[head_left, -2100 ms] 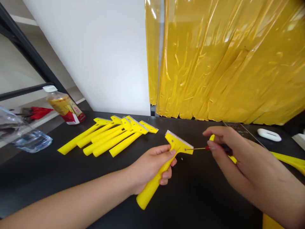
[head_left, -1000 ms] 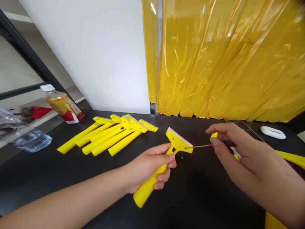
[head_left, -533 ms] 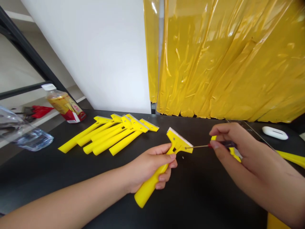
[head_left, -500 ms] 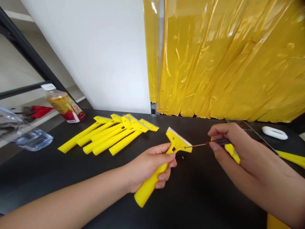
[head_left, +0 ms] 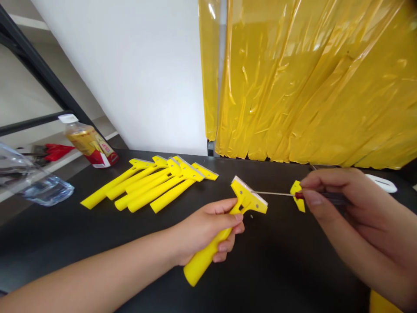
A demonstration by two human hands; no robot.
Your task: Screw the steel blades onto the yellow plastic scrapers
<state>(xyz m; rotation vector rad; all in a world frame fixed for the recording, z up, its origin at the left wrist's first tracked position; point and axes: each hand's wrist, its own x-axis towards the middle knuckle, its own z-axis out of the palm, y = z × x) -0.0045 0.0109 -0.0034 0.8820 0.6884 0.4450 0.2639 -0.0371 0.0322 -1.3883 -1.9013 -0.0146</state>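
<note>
Fingers of the left hand (head_left: 203, 228) wrap the handle of a yellow scraper (head_left: 211, 251), tilted near the centre of the frame, head toward the upper right. Those of the right hand (head_left: 365, 213) pinch a screwdriver (head_left: 299, 195) at centre right, its shaft pointing left; I cannot tell whether the tip touches the scraper. Left of centre, more scrapers (head_left: 156, 193) lie overlapping on the black desk (head_left: 276, 261)
</note>
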